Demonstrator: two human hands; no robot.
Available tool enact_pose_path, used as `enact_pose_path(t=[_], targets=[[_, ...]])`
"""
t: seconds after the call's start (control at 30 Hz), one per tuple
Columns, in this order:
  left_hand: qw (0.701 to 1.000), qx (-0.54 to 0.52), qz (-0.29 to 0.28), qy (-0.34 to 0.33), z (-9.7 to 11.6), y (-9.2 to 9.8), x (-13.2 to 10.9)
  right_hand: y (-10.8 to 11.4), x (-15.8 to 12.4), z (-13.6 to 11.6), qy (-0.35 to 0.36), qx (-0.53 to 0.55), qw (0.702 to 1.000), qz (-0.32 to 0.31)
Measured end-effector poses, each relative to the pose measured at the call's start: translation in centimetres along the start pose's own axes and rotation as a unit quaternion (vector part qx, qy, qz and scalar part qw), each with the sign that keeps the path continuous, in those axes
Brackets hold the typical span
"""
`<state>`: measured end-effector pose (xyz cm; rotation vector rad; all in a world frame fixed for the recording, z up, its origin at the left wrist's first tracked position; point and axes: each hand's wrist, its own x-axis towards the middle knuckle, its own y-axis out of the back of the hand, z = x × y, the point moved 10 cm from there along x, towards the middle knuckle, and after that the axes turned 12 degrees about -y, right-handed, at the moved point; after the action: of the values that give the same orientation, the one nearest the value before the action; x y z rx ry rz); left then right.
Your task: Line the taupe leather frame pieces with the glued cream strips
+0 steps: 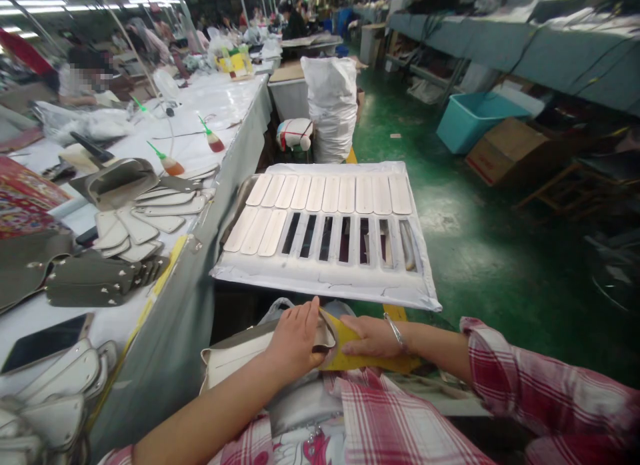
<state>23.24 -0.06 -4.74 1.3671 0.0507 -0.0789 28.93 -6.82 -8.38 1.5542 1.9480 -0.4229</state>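
Low in the head view, my left hand (297, 340) and my right hand (371, 337) both grip a leather piece with a yellow backing (373, 360). A thin silver bangle circles my right wrist. A pale bag panel (240, 357) with a dark olive edge lies on my lap under my left forearm. Straight ahead, beyond my hands and apart from them, rests a white slotted board (325, 278). Cream leather strips (325, 193) fill its top row, and several more lie at the left of its lower row.
To the left, a long white table (105, 325) holds olive leather pieces (93, 278), cream panels, a phone (45, 343) and small glue bottles (213, 138). A white sack (330, 108) stands beyond the board. The green floor (480, 212) has a blue bin (475, 122) and a cardboard box (510, 150). Co-workers sit far back.
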Motion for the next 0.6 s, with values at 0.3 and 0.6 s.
enact_pose_path(t=[0.3, 0.6], targets=[[0.999, -0.047, -0.017, -0.004, 0.0, 0.2, 0.1, 0.3, 2.0, -0.2, -0.018, -0.154, 0.988, -0.010], [0.995, -0.069, -0.050, -0.044, -0.7, -0.5, -1.0, -0.1, 2.1, 0.6, -0.037, -0.077, 0.996, 0.037]])
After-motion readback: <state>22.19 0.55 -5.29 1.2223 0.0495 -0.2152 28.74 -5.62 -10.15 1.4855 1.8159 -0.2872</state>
